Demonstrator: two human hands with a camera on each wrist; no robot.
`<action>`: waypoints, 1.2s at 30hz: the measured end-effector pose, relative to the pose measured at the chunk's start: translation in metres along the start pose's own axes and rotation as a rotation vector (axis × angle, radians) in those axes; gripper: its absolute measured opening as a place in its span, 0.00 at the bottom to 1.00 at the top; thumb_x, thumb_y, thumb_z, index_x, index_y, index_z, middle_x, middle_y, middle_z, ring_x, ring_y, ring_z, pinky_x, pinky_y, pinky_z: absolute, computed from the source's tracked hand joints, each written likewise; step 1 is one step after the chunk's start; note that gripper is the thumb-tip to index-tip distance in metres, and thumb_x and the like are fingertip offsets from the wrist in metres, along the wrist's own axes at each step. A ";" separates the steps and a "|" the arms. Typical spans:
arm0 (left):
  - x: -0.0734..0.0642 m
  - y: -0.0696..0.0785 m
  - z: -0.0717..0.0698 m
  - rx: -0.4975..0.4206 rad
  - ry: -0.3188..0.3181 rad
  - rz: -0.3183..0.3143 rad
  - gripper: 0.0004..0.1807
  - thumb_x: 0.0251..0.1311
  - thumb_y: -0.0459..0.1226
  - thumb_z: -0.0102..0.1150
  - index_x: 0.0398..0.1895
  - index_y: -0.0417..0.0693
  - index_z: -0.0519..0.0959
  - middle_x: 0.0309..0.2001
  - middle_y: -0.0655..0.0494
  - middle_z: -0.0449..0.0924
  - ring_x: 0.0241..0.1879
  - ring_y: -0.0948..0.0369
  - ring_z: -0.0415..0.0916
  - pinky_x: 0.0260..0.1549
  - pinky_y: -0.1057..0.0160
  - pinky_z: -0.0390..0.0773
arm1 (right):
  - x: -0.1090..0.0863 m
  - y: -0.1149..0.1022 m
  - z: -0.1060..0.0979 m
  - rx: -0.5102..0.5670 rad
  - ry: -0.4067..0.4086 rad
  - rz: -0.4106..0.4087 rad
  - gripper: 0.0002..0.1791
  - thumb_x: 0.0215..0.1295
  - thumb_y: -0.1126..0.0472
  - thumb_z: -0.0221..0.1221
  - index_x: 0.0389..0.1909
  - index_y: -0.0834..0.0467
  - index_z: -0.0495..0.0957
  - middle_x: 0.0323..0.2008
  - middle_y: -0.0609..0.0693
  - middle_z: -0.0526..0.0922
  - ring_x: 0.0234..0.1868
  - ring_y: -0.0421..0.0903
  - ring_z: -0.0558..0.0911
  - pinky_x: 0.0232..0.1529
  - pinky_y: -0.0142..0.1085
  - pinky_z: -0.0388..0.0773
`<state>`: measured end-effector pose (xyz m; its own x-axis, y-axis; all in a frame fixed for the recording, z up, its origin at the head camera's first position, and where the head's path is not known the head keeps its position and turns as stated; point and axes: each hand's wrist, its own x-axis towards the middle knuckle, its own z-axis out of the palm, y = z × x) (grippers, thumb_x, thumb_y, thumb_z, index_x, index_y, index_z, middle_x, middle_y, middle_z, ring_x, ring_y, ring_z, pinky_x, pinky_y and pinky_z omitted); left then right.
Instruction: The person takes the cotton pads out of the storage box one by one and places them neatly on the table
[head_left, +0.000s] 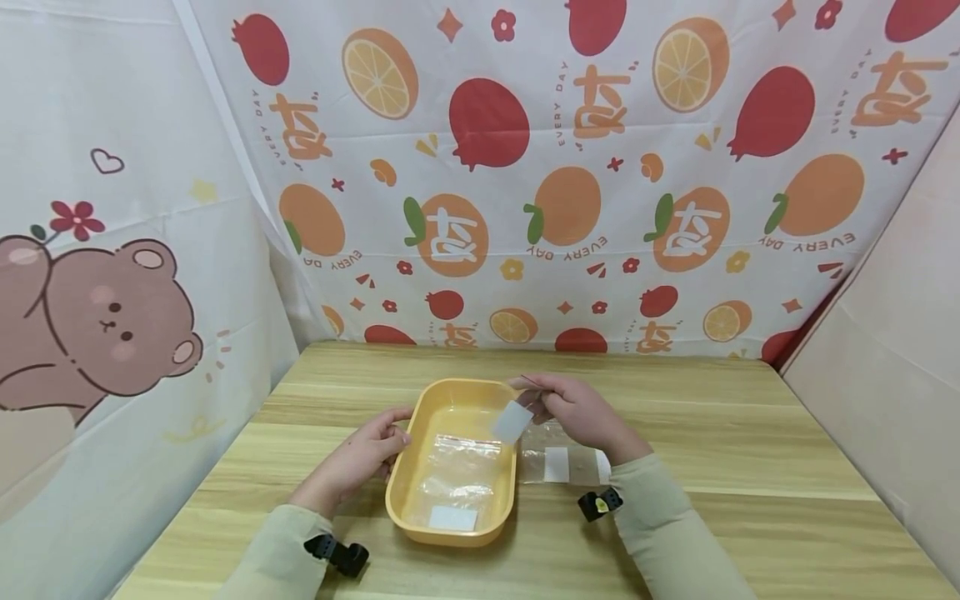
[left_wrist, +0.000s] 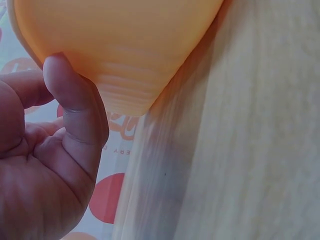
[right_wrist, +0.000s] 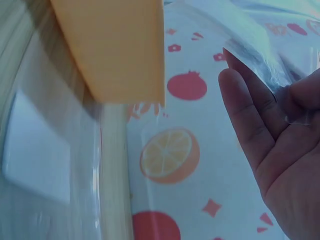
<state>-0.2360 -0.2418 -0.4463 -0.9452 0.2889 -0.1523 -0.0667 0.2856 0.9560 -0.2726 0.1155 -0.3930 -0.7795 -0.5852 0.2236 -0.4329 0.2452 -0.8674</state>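
Observation:
A yellow-orange plastic tray (head_left: 450,537) stands on the table. At its left rim my left hand (head_left: 358,460) pinches the edge, and in the left wrist view its curled fingers (left_wrist: 75,105) lie against the outer wall. Over the tray's far right corner, my right hand (head_left: 588,415) pinches a clear plastic bag with a white label (head_left: 513,422). In the right wrist view that clear bag (right_wrist: 255,45) hangs from the thumb and fingers. Inside the tray lies a clear zip bag (head_left: 459,477), its white label toward the near end.
Just right of the tray, clear bags with white labels (head_left: 557,464) lie flat on the wood-grain table (head_left: 750,500); how many overlap there I cannot tell. A fruit-print cloth (head_left: 525,183) hangs behind the table, and a bear-print cloth (head_left: 112,317) hangs at the left.

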 end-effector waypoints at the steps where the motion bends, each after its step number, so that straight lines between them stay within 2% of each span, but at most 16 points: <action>1: 0.000 0.000 0.000 -0.004 0.000 -0.001 0.29 0.75 0.36 0.50 0.76 0.42 0.58 0.42 0.41 0.73 0.33 0.53 0.76 0.28 0.58 0.81 | -0.002 0.002 -0.003 -0.002 0.004 0.002 0.26 0.74 0.73 0.37 0.65 0.63 0.76 0.47 0.56 0.85 0.46 0.50 0.84 0.44 0.47 0.84; 6: -0.002 0.000 -0.001 -0.023 -0.013 0.002 0.30 0.75 0.36 0.50 0.76 0.41 0.57 0.42 0.41 0.73 0.32 0.54 0.77 0.28 0.59 0.82 | -0.013 0.012 -0.018 -0.022 0.022 0.026 0.26 0.74 0.73 0.38 0.64 0.63 0.76 0.47 0.56 0.85 0.46 0.50 0.84 0.42 0.42 0.84; 13: -0.004 0.000 -0.001 -0.035 -0.019 0.014 0.30 0.75 0.36 0.50 0.76 0.41 0.57 0.42 0.41 0.73 0.33 0.54 0.77 0.30 0.58 0.82 | -0.033 0.020 -0.048 -0.106 0.045 0.093 0.24 0.74 0.72 0.40 0.61 0.60 0.79 0.43 0.53 0.85 0.43 0.50 0.84 0.41 0.40 0.84; 17: -0.003 -0.001 0.000 -0.032 -0.014 0.011 0.30 0.76 0.37 0.51 0.76 0.42 0.58 0.42 0.41 0.73 0.34 0.53 0.77 0.31 0.57 0.82 | -0.045 0.028 -0.067 -0.139 0.057 0.149 0.19 0.77 0.70 0.44 0.60 0.63 0.79 0.40 0.53 0.85 0.39 0.51 0.83 0.40 0.42 0.84; 22: -0.003 0.000 -0.001 -0.023 -0.008 0.007 0.29 0.76 0.37 0.51 0.76 0.43 0.59 0.42 0.41 0.72 0.34 0.53 0.76 0.31 0.56 0.82 | -0.061 0.045 -0.091 -0.163 0.062 0.239 0.15 0.77 0.67 0.49 0.56 0.63 0.80 0.41 0.53 0.85 0.35 0.51 0.81 0.37 0.41 0.83; 26: -0.002 0.001 0.000 -0.028 -0.012 0.011 0.30 0.75 0.37 0.51 0.76 0.42 0.58 0.42 0.41 0.72 0.33 0.54 0.76 0.30 0.57 0.82 | -0.074 0.061 -0.106 -0.182 0.028 0.291 0.12 0.77 0.65 0.51 0.50 0.63 0.82 0.36 0.54 0.82 0.31 0.51 0.80 0.32 0.41 0.82; 31: -0.003 0.003 0.000 -0.041 -0.030 0.034 0.30 0.76 0.37 0.50 0.77 0.40 0.57 0.41 0.42 0.71 0.33 0.54 0.77 0.29 0.56 0.83 | -0.090 0.076 -0.123 -0.216 -0.046 0.315 0.09 0.77 0.65 0.51 0.43 0.61 0.81 0.28 0.54 0.78 0.25 0.46 0.75 0.26 0.37 0.77; 36: -0.003 0.003 0.000 -0.036 -0.025 0.024 0.30 0.76 0.36 0.50 0.76 0.40 0.57 0.41 0.41 0.72 0.33 0.54 0.77 0.29 0.57 0.83 | -0.104 0.088 -0.132 -0.210 -0.095 0.342 0.09 0.76 0.66 0.52 0.41 0.61 0.81 0.24 0.52 0.76 0.24 0.44 0.75 0.25 0.35 0.75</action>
<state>-0.2334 -0.2423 -0.4431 -0.9382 0.3185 -0.1351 -0.0562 0.2451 0.9679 -0.2893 0.3005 -0.4336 -0.8535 -0.5090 -0.1119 -0.2471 0.5844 -0.7729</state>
